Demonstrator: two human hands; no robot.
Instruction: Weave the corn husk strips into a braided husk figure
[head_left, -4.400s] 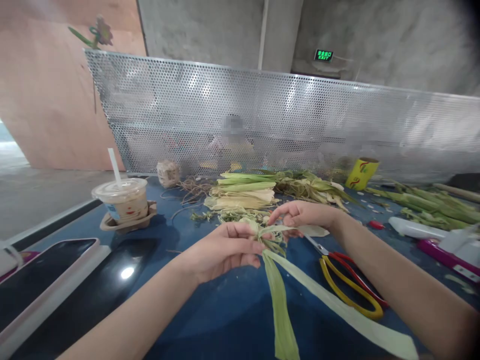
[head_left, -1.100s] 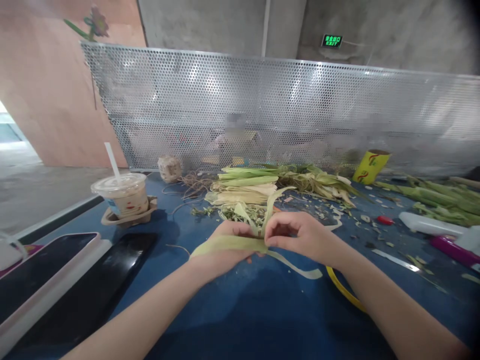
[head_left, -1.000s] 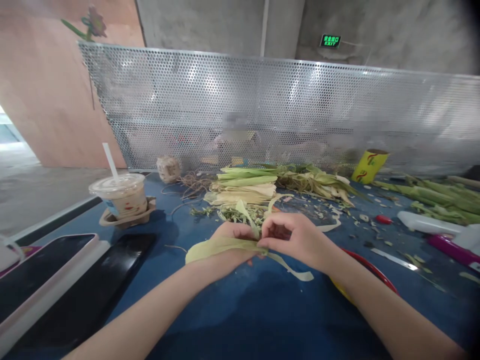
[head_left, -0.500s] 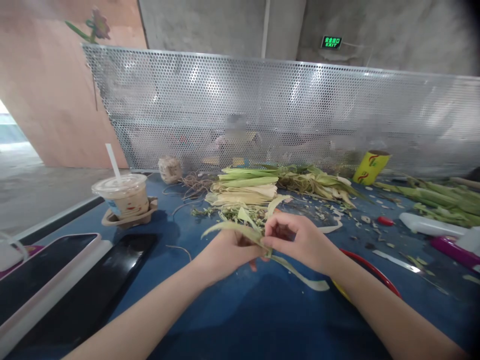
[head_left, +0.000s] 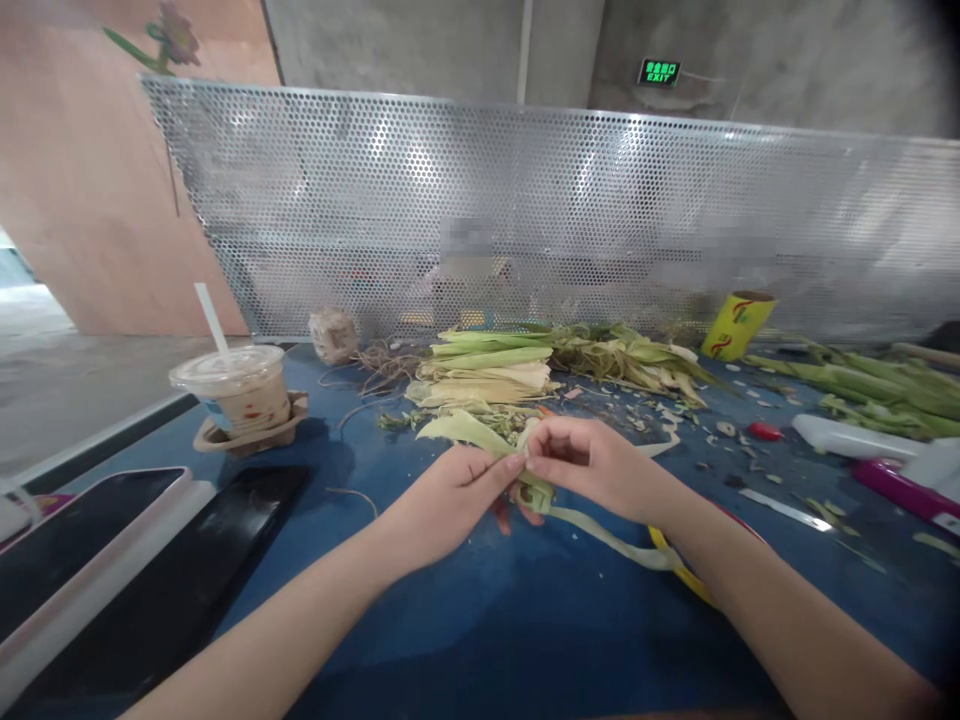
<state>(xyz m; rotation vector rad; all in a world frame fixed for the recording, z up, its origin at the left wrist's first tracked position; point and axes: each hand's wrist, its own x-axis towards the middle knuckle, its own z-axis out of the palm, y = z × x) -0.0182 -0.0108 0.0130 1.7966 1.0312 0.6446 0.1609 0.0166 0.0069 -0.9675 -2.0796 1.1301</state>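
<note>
Pale green corn husk strips [head_left: 469, 430] are pinched between my two hands at the middle of the view. My left hand [head_left: 465, 490] is closed on the folded husk, thumb on top, with some fingers underneath. My right hand [head_left: 581, 460] pinches the same husk from the other side, its fingertips touching the left thumb. One long husk strip [head_left: 615, 543] trails from below the hands to the right. Just beyond the hands lies a stack of flattened corn husks [head_left: 487, 365], with small green sprigs [head_left: 405, 420] in front of it.
A drink cup [head_left: 244, 395] in a cardboard holder and dark phones [head_left: 172, 570] are at left. Twine [head_left: 386, 368] lies behind. To the right are a knife [head_left: 787, 508], a white-and-purple tool [head_left: 862, 440], a yellow roll [head_left: 739, 325] and scraps. A perforated metal screen [head_left: 420, 200] stands behind.
My hands have drawn closer together on the husk. The upright strip end by my right hand has folded down out of sight, and the trailing strip reaches further right.
</note>
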